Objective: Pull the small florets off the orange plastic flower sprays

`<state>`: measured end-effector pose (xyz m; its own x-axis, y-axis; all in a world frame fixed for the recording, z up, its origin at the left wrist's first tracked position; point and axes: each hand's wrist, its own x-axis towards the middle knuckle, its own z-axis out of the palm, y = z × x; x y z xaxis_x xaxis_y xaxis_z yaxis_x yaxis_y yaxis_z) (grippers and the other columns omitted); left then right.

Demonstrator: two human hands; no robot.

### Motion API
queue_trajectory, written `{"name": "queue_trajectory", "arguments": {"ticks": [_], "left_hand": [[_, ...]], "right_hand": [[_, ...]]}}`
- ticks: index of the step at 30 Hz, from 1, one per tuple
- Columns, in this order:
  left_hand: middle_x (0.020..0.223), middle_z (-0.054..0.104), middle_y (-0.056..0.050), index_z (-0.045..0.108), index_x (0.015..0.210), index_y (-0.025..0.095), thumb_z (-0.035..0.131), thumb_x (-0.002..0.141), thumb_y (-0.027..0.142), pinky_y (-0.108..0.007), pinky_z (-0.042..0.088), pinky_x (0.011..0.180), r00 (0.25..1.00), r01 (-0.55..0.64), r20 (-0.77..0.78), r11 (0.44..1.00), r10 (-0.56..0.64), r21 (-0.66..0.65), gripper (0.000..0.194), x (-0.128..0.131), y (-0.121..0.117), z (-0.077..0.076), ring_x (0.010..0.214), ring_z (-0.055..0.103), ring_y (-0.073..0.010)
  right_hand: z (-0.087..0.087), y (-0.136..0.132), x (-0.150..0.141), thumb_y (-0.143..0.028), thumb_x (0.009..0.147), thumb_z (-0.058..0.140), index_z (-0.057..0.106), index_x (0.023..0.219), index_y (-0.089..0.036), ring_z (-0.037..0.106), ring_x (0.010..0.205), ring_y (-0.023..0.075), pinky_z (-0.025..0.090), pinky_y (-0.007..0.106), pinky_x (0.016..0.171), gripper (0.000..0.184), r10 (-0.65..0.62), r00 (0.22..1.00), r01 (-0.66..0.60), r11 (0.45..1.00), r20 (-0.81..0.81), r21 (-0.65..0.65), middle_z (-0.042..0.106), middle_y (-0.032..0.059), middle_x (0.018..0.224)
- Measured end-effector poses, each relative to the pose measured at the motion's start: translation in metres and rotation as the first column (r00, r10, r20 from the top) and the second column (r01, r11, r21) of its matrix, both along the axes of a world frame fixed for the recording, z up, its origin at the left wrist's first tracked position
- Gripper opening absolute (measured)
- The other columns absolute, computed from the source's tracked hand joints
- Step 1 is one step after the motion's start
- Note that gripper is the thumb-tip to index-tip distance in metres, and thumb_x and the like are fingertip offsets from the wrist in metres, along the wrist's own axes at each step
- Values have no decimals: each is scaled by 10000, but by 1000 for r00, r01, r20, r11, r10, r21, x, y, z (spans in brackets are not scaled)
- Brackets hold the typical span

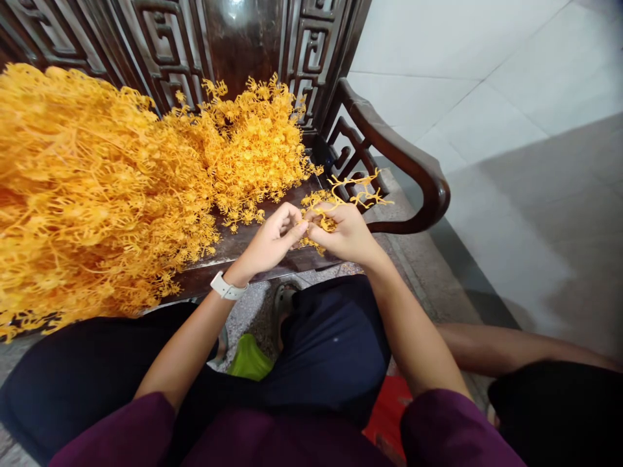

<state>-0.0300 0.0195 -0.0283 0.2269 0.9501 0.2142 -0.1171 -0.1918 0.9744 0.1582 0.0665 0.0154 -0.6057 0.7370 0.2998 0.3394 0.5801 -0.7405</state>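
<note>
My right hand [344,235] is closed around a small bunch of orange plastic sprigs [357,191] whose branched tips stick out to the right. Beside it, my left hand [271,239] pinches the same bunch at its near end, fingertips touching the right hand. A white watch [226,287] is on my left wrist. Both hands hover over the front edge of a dark wooden chair seat [243,243]. A big heap of the same orange sprigs [97,188] covers the seat to the left, and a smaller mound [257,143] lies just behind my hands.
The carved chair back [233,45] and curved armrest [403,162] bound the seat at rear and right. Pale tiled floor [487,110] lies to the right. My dark-clad knees [331,344] are below, with a green object [250,358] and a red object [389,408] near them.
</note>
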Motion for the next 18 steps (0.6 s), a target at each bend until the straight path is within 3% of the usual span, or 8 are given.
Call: {"name": "queue_trajectory", "arguments": {"ticks": [5,9,15,18], "left_hand": [[724,525,16,497,806,212,514,1086,401,-295,342,650,911,7,-406,979,78,203,339,-9,1,5,668,482,-145],[690,537,9,467,726,206,497,1079,318,-306,311,647,858,6,-488,948,158,318,372,-12,0,9,640,480,-155],[737,586,-49,548,746,211,511,1038,251,-329,318,654,582,-2,-722,888,375,460,296,-12,-10,19,694,527,-218],[737,599,-56,557,754,211,500,1038,246,-334,320,645,555,-8,-737,889,385,459,291,-11,-14,22,686,530,-222]], "right_hand": [[-4,1,1,-228,842,642,695,781,-207,581,656,145,445,295,649,83,4,1000,-4,1000,16,-2,687,-1,749],[-3,0,3,-235,862,624,684,784,-214,576,655,146,444,298,646,101,26,999,-26,1000,23,15,673,1,751],[-1,-8,-4,-241,924,588,554,733,-230,558,653,162,439,317,674,195,19,994,-45,968,105,248,617,11,715],[-6,-7,-5,-275,960,577,594,833,-236,624,772,226,473,355,742,134,0,985,-57,942,170,330,686,65,810]]}}
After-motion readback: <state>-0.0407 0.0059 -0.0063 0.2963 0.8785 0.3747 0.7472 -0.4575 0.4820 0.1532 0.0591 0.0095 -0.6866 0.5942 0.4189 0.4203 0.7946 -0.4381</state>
